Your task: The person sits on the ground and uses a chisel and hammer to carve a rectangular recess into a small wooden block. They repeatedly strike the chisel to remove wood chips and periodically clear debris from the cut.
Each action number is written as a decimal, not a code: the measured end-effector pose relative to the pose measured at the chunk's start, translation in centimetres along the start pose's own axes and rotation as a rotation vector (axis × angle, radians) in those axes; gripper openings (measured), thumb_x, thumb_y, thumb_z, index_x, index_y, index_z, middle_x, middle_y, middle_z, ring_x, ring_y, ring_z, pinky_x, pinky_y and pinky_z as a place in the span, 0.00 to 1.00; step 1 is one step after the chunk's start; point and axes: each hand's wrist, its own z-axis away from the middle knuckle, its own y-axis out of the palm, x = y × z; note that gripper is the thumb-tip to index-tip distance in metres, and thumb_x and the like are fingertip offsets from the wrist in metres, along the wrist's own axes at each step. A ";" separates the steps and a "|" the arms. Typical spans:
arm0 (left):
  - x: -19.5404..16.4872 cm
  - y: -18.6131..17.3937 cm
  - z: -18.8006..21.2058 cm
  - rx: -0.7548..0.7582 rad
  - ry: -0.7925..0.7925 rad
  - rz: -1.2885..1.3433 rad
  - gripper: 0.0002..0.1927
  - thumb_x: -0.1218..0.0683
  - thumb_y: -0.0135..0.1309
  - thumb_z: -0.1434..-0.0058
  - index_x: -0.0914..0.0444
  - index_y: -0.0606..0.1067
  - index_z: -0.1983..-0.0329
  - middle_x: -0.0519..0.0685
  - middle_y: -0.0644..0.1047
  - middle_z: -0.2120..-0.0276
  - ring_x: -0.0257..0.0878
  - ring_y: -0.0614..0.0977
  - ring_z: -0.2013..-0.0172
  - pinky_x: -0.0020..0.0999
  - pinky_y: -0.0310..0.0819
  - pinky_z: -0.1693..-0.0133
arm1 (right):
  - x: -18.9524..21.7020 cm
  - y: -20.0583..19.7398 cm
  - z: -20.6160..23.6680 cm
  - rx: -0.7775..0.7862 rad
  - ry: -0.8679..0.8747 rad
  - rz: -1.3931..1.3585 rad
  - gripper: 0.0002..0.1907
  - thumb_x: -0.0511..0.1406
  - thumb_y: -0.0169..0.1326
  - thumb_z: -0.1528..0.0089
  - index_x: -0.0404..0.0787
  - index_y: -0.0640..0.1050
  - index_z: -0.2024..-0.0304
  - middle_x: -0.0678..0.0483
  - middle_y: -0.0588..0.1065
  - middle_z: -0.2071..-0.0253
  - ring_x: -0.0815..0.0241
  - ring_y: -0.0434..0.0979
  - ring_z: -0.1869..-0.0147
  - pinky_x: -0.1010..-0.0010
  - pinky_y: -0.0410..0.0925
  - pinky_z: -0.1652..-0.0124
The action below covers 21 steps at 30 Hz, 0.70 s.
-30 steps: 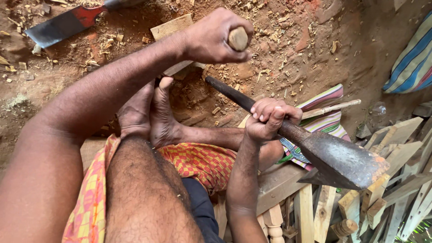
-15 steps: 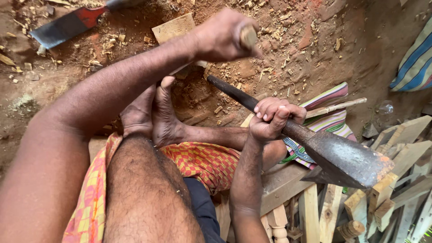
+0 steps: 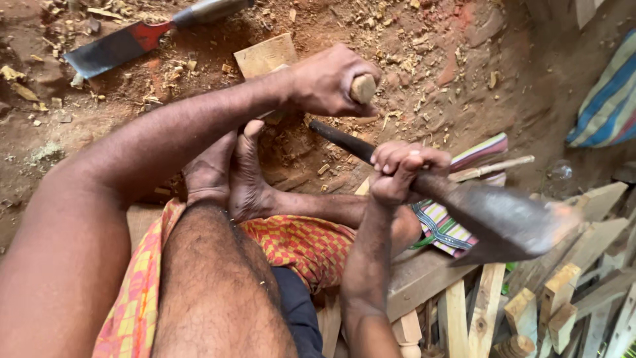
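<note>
1 view, head camera. Left hand (image 3: pixel 331 79) closed round wooden piece (image 3: pixel 363 87), held upright over dirt floor (image 3: pixel 430 73). Right hand (image 3: pixel 401 169) clenched on hatchet (image 3: pixel 503 219), blade raised at right. Wood chips (image 3: pixel 318 169) lie below; shaping appears partly done.

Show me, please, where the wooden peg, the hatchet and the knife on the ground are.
wooden peg (image 3: pixel 363 87), head view, its cut end above the left fist.
hatchet (image 3: pixel 503 219), head view, flat of the blade.
knife (image 3: pixel 109 53), head view, middle of the dark blade.

A red-handled cleaver (image 3: pixel 116 48) lies on dirt, wooden offcuts (image 3: pixel 556 298) piled nearby.
</note>
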 end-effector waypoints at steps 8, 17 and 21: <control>0.5 0.0 0.7 -0.005 0.016 0.018 0.11 0.50 0.60 0.37 0.63 0.75 0.64 0.47 0.77 0.75 0.35 0.80 0.76 0.32 0.81 0.75 | 11.1 -1.3 -8.0 -0.005 -0.213 0.603 0.11 0.36 0.55 0.21 0.42 0.69 0.40 0.47 0.70 0.73 0.58 0.63 0.81 0.62 0.64 0.78; -1.2 -1.1 2.3 0.055 0.007 0.120 0.12 0.51 0.61 0.41 0.62 0.77 0.59 0.47 0.80 0.70 0.36 0.83 0.74 0.32 0.82 0.73 | 3.7 -1.8 2.1 0.151 0.894 0.859 0.15 0.34 0.69 0.41 0.39 0.74 0.61 0.55 0.74 0.75 0.67 0.70 0.78 0.75 0.63 0.78; -2.9 -2.0 3.2 0.209 -0.236 0.116 0.15 0.44 0.62 0.40 0.59 0.77 0.64 0.46 0.79 0.73 0.35 0.82 0.75 0.33 0.81 0.75 | 10.1 -1.1 -0.5 -0.026 0.429 0.581 0.15 0.30 0.68 0.41 0.39 0.75 0.57 0.56 0.73 0.72 0.68 0.69 0.75 0.76 0.61 0.76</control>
